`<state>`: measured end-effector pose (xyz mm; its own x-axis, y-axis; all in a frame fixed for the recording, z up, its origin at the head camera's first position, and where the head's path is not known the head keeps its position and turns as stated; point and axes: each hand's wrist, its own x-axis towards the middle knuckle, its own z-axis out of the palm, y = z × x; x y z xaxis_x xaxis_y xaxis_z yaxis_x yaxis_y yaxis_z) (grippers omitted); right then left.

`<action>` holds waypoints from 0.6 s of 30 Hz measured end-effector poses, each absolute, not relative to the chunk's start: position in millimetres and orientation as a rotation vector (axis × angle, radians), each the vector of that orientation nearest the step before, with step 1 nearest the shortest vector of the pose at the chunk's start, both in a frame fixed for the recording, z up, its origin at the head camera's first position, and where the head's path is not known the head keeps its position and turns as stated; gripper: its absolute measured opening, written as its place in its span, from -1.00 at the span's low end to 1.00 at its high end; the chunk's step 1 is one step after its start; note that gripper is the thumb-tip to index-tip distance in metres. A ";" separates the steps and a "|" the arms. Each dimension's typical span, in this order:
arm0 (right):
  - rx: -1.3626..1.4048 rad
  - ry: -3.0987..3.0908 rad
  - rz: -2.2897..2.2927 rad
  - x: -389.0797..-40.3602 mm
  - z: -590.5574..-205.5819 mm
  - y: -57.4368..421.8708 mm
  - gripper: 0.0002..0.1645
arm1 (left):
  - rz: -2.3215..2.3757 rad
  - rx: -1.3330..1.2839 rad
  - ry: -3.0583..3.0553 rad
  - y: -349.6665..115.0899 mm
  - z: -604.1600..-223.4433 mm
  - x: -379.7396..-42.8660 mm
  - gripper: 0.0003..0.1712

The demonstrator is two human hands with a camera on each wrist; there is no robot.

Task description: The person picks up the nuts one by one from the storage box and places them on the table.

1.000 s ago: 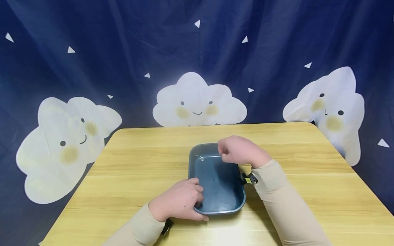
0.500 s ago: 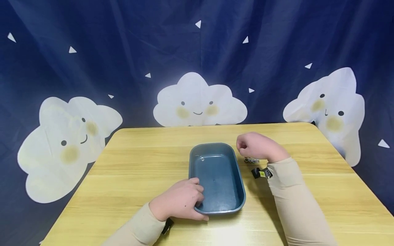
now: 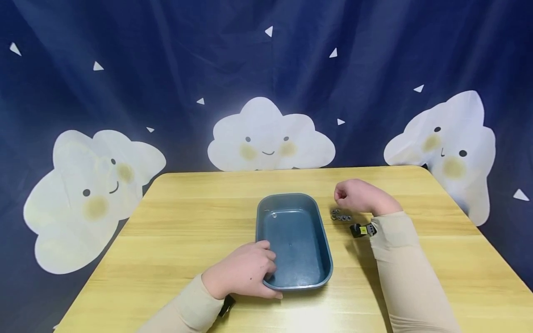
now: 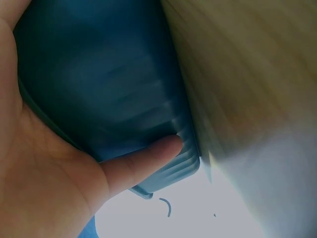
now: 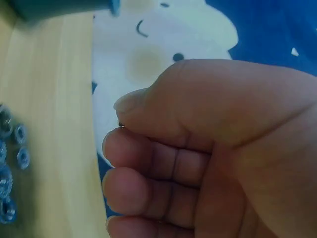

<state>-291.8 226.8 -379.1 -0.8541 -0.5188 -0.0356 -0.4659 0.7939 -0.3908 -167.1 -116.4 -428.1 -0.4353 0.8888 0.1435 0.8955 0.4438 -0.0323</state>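
A dark blue-green plastic tray (image 3: 293, 252) stands on the table with one small metal nut (image 3: 274, 215) in its far left corner. My left hand (image 3: 244, 269) grips the tray's near left corner, fingers over the rim and thumb along the outer wall (image 4: 109, 74). To the right of the tray, my right hand (image 3: 361, 195) hovers just behind several small metal nuts (image 3: 341, 218) grouped on the wood. Its thumb and index finger pinch together in the right wrist view; only a small dark piece (image 5: 120, 124) shows between their tips, the remainder hidden.
The wooden table (image 3: 187, 217) has rounded far corners. A dark blue curtain (image 3: 175, 55) with smiling white clouds hangs behind it. Black straps with small devices sit under both wrists, the right one (image 3: 363, 230) close to the nuts.
My right hand has moved right, from over the tray's far right corner to behind the nuts, uncovering them. My left hand and the tray have stayed put.
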 end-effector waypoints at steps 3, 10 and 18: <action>-0.763 2.831 -0.540 -295.6 -383.8 230.6 -0.84 | -0.082 -1.577 -2.556 -116.4 -427.9 -166.9 -0.38; -0.712 2.794 -0.532 -301.6 -393.0 236.7 -0.87 | -0.086 -1.572 -2.571 -116.6 -426.8 -166.6 -0.38; -0.636 2.760 -0.558 -306.4 -408.4 242.2 -0.88 | -0.078 -1.572 -2.586 -116.7 -428.6 -167.5 -0.38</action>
<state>-306.4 242.2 -408.4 -0.8722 -0.4631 -0.1574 -0.3656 0.8311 -0.4191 -167.5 -116.7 -428.6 -0.4559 0.8813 0.1241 0.8872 0.4611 -0.0154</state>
